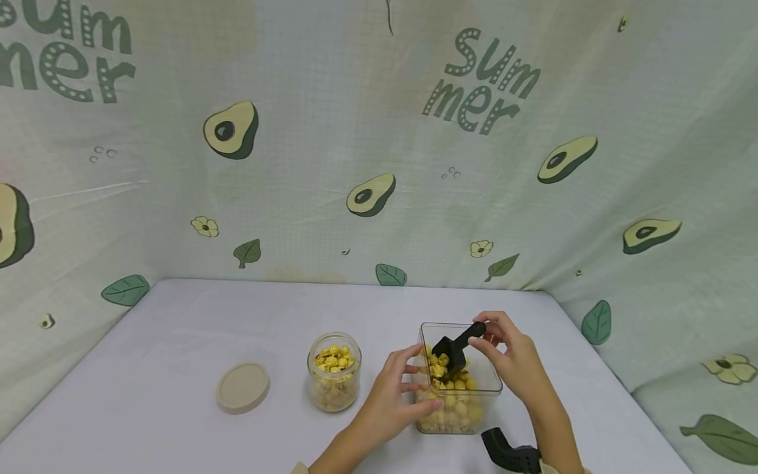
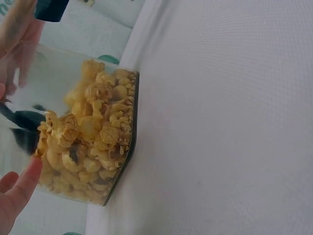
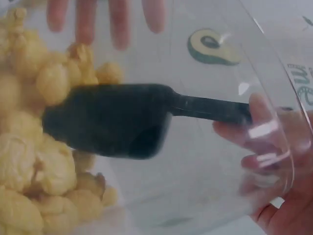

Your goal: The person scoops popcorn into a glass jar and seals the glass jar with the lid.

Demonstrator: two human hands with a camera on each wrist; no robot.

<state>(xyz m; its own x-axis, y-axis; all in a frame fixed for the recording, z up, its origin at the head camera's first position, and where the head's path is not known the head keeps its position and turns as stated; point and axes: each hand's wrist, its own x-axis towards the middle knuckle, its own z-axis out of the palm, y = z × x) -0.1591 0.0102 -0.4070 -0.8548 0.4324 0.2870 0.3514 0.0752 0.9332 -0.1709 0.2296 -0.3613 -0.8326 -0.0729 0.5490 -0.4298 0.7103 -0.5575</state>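
The black scoop point(image 1: 453, 352) is inside the clear box point(image 1: 468, 393) on the table point(image 1: 177, 368), with its cup in the yellow popcorn point(image 1: 458, 382) and its long handle slanting up to the right in the head view, so the cup end points down and left. The right hand point(image 1: 508, 352) pinches the end of the handle, its arm coming up from the bottom and the hand leaning left over the box's edge. The left hand point(image 1: 393, 398) has its fingers spread out, touching the box's left side, with the thumb near the front.
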